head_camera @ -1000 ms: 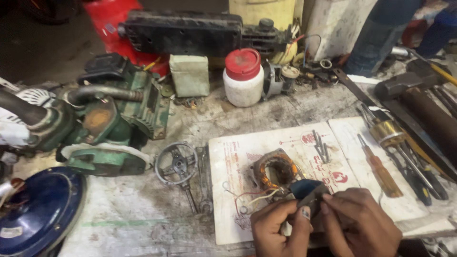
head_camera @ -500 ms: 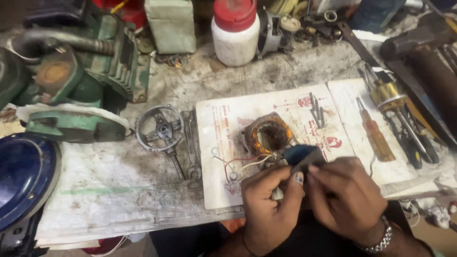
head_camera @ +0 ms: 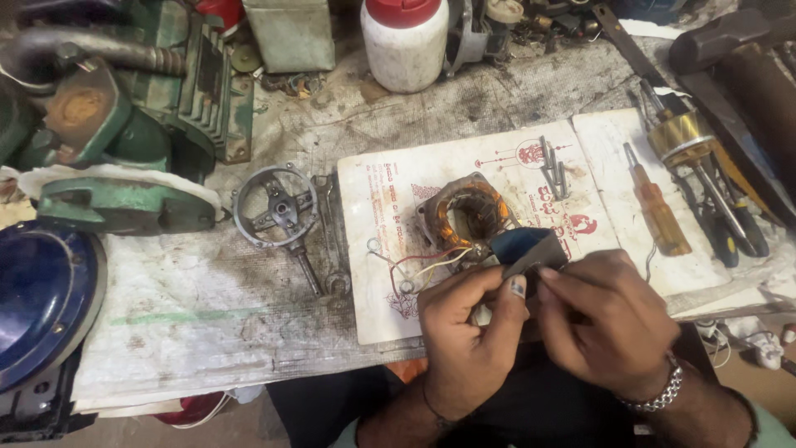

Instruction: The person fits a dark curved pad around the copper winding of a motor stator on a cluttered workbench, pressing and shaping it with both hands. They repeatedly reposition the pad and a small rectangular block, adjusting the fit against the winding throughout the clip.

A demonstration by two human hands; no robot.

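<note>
My left hand (head_camera: 467, 332) and my right hand (head_camera: 609, 319) meet at the bench's front edge, both pinching a small dark blue-grey folded piece (head_camera: 527, 249). Just beyond the fingers lies a small motor stator (head_camera: 464, 214) with copper windings, resting on a white printed paper (head_camera: 390, 207). Red, white and yellow wires (head_camera: 423, 264) trail from the stator toward my left hand. My right wrist wears a metal bracelet (head_camera: 659, 396).
A round metal bracket with a stem (head_camera: 280, 211) and a spanner (head_camera: 330, 241) lie left of the paper. Green motor housings (head_camera: 124, 133) and a blue dome (head_camera: 37, 299) fill the left. A white red-capped jar (head_camera: 405, 41) stands behind. Screwdrivers (head_camera: 659, 207) and pliers (head_camera: 730, 224) lie right.
The camera has tipped down and closer, so the bench fills more of the view. My hands stay together on the dark piece, shifted slightly toward the stator.
</note>
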